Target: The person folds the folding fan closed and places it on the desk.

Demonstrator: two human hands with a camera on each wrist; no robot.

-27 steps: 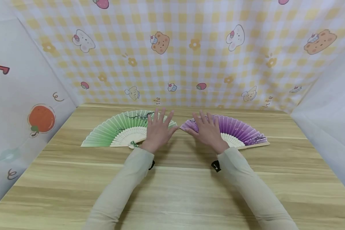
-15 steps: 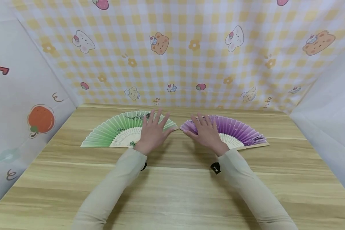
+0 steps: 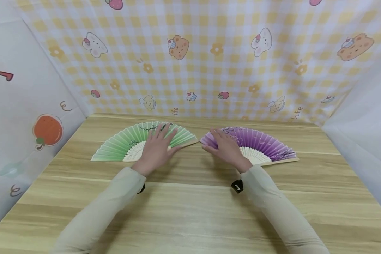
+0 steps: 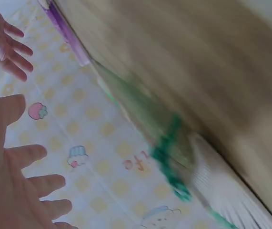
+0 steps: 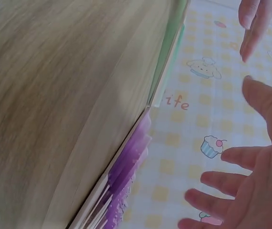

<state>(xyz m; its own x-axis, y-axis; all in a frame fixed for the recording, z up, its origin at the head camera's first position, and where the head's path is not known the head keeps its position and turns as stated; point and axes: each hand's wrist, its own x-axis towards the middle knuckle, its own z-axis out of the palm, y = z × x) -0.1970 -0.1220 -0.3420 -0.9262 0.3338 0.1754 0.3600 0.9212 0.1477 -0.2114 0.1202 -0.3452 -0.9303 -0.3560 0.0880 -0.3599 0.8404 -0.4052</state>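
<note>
Two folding fans lie spread on the wooden table. The green fan (image 3: 114,148) is on the left, the purple fan (image 3: 257,141) on the right, their inner tips nearly meeting. My left hand (image 3: 157,150), fingers straight and spread, hovers over the middle of the green fan and hides part of its ribs. Above the left part of the purple fan is my right hand (image 3: 227,148), also with straight fingers. In the left wrist view a green tassel (image 4: 169,162) hangs at the green fan's pivot. Both palms hold nothing.
The wooden table (image 3: 190,218) reaches a yellow checked cloth (image 3: 197,70) hung behind it. White cloth walls (image 3: 25,91) stand at both sides. Each wrist wears a black strap, the right one (image 3: 237,186) showing below the sleeve.
My left hand has moved left across the green fan, uncovering its right end. My right hand has lowered slightly toward me. Both fans stay where they were.
</note>
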